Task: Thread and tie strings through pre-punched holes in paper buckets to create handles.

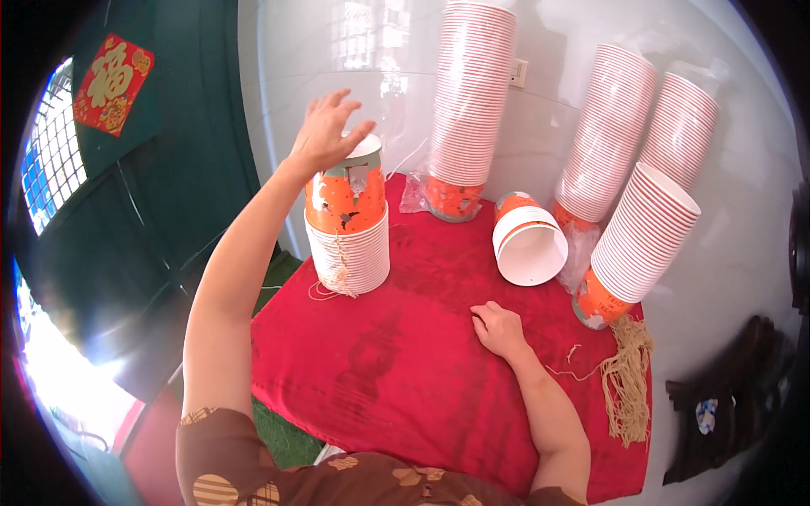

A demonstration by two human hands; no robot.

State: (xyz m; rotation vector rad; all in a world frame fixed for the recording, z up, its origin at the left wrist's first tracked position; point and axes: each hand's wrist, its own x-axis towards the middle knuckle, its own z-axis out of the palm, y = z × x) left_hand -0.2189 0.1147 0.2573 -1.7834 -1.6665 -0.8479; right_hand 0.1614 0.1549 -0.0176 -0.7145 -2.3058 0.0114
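Spread fingers of my left hand (pixel 325 135) are over the top of a paper bucket stack at the left; contact with the rim cannot be made out. The stack's top piece is an orange patterned bucket (pixel 346 202), upright above many white rims (pixel 353 257). Thin tan string (pixel 342 274) hangs down the stack's front to the cloth. Resting on the red cloth (pixel 405 371) near the middle, my right hand (pixel 499 329) has loosely bent fingers and no visible thing in it. Beyond it, a few nested buckets (pixel 531 253) lie on their side, mouths toward me.
A tall bucket stack (pixel 471 93) in clear plastic stands at the back wall. More stacks (pixel 606 135) (pixel 682 126) lean at the right, with a shorter stack (pixel 645 236) in front. A bundle of tan strings (pixel 627 379) hangs over the table's right edge.
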